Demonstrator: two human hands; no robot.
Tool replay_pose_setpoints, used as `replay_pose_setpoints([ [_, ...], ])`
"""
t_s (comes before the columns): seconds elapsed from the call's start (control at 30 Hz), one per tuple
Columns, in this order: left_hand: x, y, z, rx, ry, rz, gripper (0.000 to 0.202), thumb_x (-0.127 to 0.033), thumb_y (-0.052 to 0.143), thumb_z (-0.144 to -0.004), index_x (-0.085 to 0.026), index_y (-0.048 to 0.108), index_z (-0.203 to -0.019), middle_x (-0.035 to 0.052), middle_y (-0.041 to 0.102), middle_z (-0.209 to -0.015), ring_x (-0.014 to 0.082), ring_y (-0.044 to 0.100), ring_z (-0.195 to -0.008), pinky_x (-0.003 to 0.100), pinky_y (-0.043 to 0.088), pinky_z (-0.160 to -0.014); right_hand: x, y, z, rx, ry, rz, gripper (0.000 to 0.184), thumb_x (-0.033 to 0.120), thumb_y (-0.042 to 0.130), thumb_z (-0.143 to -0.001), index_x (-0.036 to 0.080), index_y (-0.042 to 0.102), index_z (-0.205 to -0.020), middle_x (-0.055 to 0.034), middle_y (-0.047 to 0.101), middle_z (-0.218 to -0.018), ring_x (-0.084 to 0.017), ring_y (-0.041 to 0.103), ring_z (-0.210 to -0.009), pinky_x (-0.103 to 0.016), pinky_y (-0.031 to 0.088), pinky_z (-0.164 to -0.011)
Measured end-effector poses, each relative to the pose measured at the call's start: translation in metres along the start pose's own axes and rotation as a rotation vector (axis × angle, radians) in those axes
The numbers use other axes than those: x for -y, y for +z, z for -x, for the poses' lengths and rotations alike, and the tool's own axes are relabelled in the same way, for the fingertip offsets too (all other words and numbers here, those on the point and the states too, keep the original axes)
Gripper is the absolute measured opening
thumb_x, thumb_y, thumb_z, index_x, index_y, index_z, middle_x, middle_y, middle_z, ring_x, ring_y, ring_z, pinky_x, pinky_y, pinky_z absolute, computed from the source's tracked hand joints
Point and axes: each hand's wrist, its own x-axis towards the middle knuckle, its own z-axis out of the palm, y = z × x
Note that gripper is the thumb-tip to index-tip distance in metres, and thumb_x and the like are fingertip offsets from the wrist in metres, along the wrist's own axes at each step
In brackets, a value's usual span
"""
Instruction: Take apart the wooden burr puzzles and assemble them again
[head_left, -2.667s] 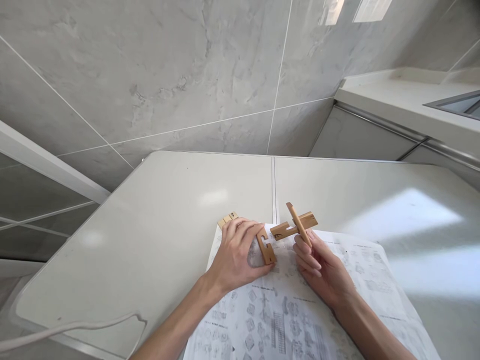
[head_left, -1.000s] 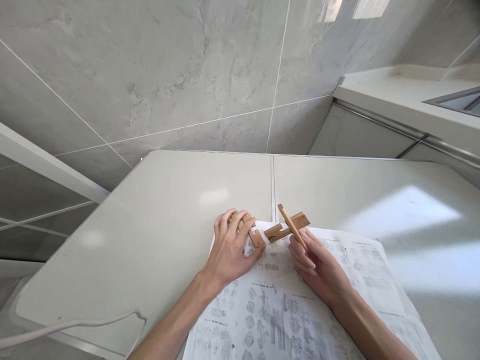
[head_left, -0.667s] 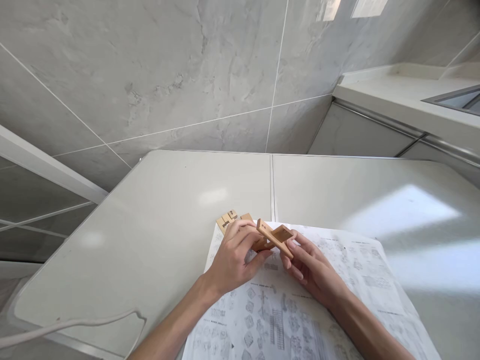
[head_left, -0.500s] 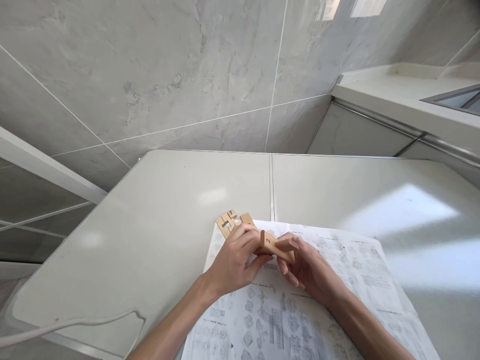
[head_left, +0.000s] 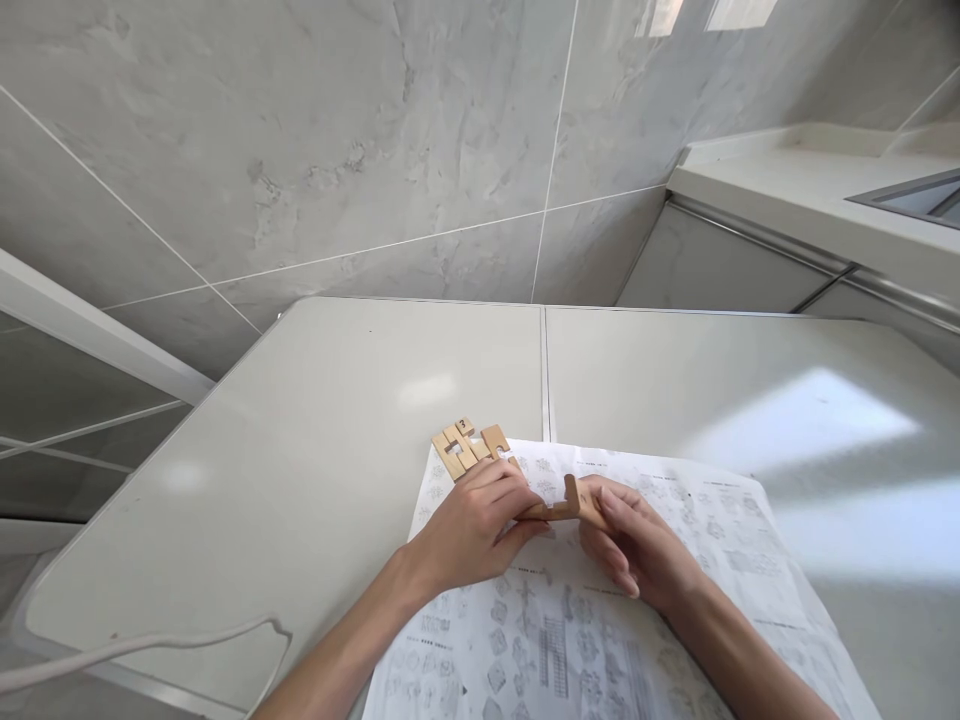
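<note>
My left hand (head_left: 484,520) pinches a notched wooden puzzle piece (head_left: 556,511) between thumb and fingers, above the printed sheet. A second wooden puzzle piece (head_left: 590,504), with a dark mark on its face, is gripped by my right hand (head_left: 641,540). The two pieces meet between my hands; whether they interlock I cannot tell. Just beyond my left hand lie several more wooden pieces (head_left: 454,448), side by side at the sheet's far left corner, one marked 3. A notched wooden piece (head_left: 495,438) lies to their right, partly behind my fingers.
The large printed instruction sheet (head_left: 525,620), covered in small diagrams, lies under my hands on a pale table (head_left: 360,400) with a seam across it. A white cable (head_left: 150,640) runs over the table's near left. A grey tiled wall (head_left: 300,150) rises behind, with a counter (head_left: 787,190) at right.
My right hand has shifted slightly right and turned its piece, so the number 2 no longer faces me clearly. More of the notched piece in my left hand shows.
</note>
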Motion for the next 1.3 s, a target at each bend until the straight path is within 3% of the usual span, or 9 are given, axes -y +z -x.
replay_pose_setpoints([
  [0.1,0.001,0.002,0.000,-0.045,0.040,0.024,0.014,-0.020,0.058,-0.103,-0.021,0.065,-0.091,0.0031,0.069,-0.083,0.0197,0.064,-0.085,0.037,0.053,-0.084,-0.001,-0.001,0.000,0.040,-0.081,-0.081,0.037,0.049,0.067,-0.104,0.020,0.065,-0.081,0.0094,0.045,-0.042,-0.004,0.025,-0.027,-0.017,0.021,-0.032],
  [0.23,0.002,0.006,0.000,-0.068,0.102,0.062,0.009,-0.018,0.060,-0.104,-0.019,0.068,-0.100,-0.0009,0.067,-0.075,0.0149,0.062,-0.072,0.031,0.051,-0.077,-0.003,-0.003,0.002,0.091,-0.189,-0.183,0.031,0.046,0.063,-0.107,0.023,0.070,-0.087,0.0127,0.033,-0.037,-0.005,0.017,-0.026,-0.018,0.015,-0.032],
  [0.37,0.002,0.007,0.001,-0.086,0.121,0.055,0.011,-0.017,0.059,-0.103,-0.018,0.068,-0.097,-0.0035,0.061,-0.066,0.0124,0.054,-0.059,0.026,0.042,-0.062,-0.005,-0.006,0.005,0.008,-0.186,-0.130,0.028,0.046,0.067,-0.105,0.024,0.074,-0.092,0.0115,0.032,-0.036,-0.007,0.013,-0.032,-0.020,0.014,-0.036],
  [0.47,0.001,0.007,0.002,-0.102,0.124,0.061,0.012,-0.017,0.059,-0.103,-0.017,0.068,-0.096,-0.0043,0.058,-0.063,0.0117,0.051,-0.057,0.026,0.040,-0.059,-0.005,-0.007,0.006,0.017,-0.173,-0.150,0.026,0.047,0.068,-0.104,0.025,0.074,-0.091,0.0121,0.029,-0.035,-0.007,0.011,-0.032,-0.021,0.014,-0.037],
  [0.6,-0.001,0.007,0.002,-0.092,0.111,0.083,0.011,-0.018,0.060,-0.103,-0.016,0.070,-0.098,-0.0041,0.060,-0.064,0.0113,0.052,-0.057,0.025,0.040,-0.059,-0.004,-0.004,0.005,0.044,-0.162,-0.193,0.036,0.046,0.064,-0.106,0.024,0.064,-0.078,0.0122,0.024,-0.034,-0.007,0.010,-0.031,-0.022,0.014,-0.037],
  [0.83,-0.001,0.010,0.001,-0.101,0.090,0.086,0.014,-0.019,0.059,-0.103,-0.016,0.071,-0.095,-0.0043,0.060,-0.061,0.0109,0.051,-0.054,0.025,0.039,-0.055,-0.007,0.001,0.004,-0.059,-0.224,-0.210,0.039,0.047,0.065,-0.106,0.025,0.059,-0.075,0.0128,0.017,-0.034,-0.008,0.006,-0.033,-0.024,0.017,-0.040],
  [1.0,0.000,0.006,0.002,-0.081,0.065,0.111,0.014,-0.017,0.059,-0.101,-0.017,0.071,-0.093,-0.0036,0.064,-0.063,0.0105,0.054,-0.054,0.024,0.040,-0.055,-0.004,-0.001,0.001,-0.028,-0.159,-0.122,0.043,0.053,0.068,-0.103,0.023,0.059,-0.073,0.0114,0.028,-0.033,-0.007,0.010,-0.034,-0.022,0.016,-0.040],
  [1.13,-0.003,-0.001,0.003,0.049,-0.046,0.219,0.016,-0.017,0.058,-0.101,-0.018,0.071,-0.092,-0.0034,0.066,-0.065,0.0094,0.053,-0.054,0.022,0.040,-0.054,0.000,-0.007,0.003,0.127,-0.077,-0.060,0.039,0.057,0.078,-0.093,0.022,0.066,-0.079,0.0111,0.038,-0.032,-0.005,0.021,-0.021,-0.020,0.014,-0.032],
  [1.3,-0.007,-0.004,0.003,0.131,-0.153,0.314,0.019,-0.023,0.057,-0.105,-0.018,0.073,-0.095,-0.0032,0.067,-0.067,0.0088,0.052,-0.055,0.020,0.041,-0.055,-0.001,-0.012,0.007,0.130,-0.034,-0.116,0.033,0.052,0.080,-0.092,0.023,0.066,-0.080,0.0108,0.045,-0.035,-0.006,0.028,-0.017,-0.017,0.015,-0.025],
])
